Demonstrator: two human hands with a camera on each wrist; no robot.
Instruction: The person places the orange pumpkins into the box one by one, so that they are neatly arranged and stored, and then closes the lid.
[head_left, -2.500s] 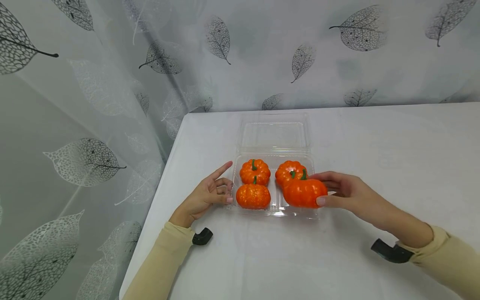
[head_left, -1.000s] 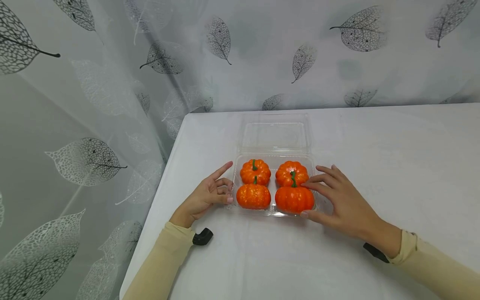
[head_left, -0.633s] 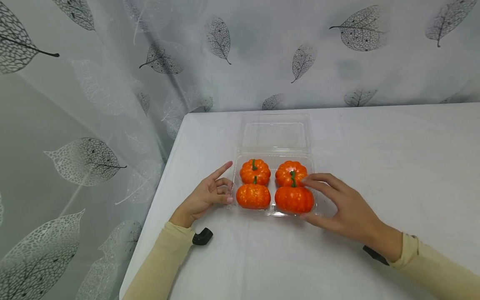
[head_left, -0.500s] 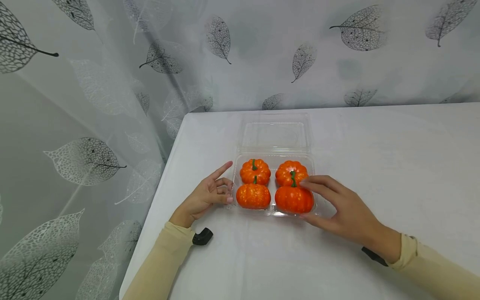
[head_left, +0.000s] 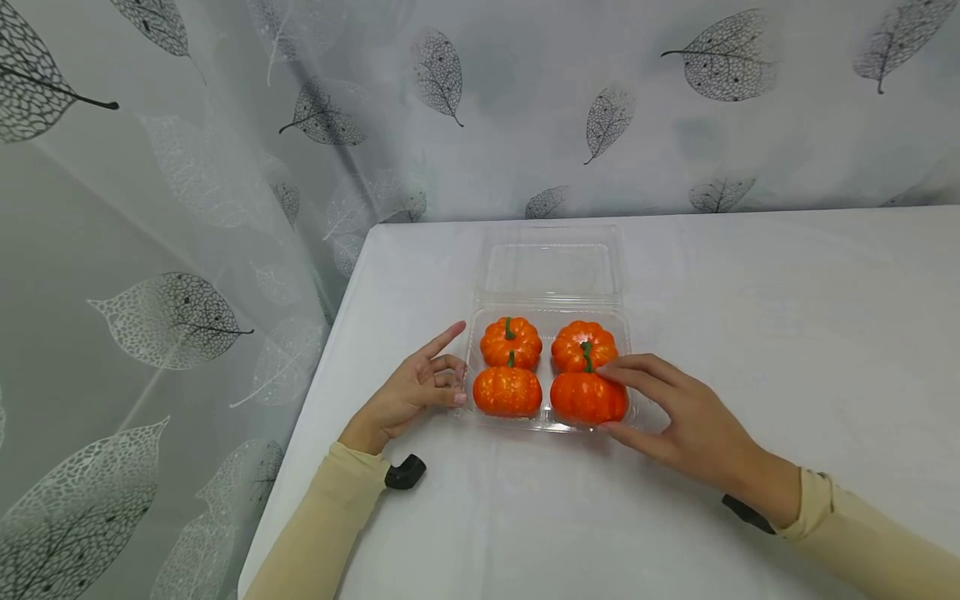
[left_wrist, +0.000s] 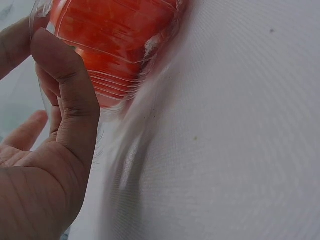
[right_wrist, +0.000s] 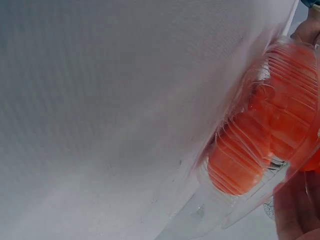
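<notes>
A clear plastic clamshell container (head_left: 546, 367) lies on the table with its lid (head_left: 551, 265) folded back. Inside are several small orange pumpkins with green stems: back left (head_left: 511, 342), front left (head_left: 507, 392), back right (head_left: 583, 344) and front right (head_left: 587, 398). My left hand (head_left: 408, 390) pinches the container's left rim between thumb and fingers, as the left wrist view also shows, the index finger pointing away. My right hand (head_left: 686, 417) has its fingertips on top of the front right pumpkin and its thumb low at the front, holding it at its right side.
A white cloth covers the table (head_left: 750, 317), whose left edge runs down beside my left arm. Grey leaf-patterned curtain (head_left: 510, 108) hangs behind and to the left. Each sleeve has a black wrist mount, such as the left one (head_left: 405, 472).
My right hand has lowered the pumpkin from above the container into its front right place. Its raised fingers then came down onto the pumpkin. My left hand has stayed at the rim.
</notes>
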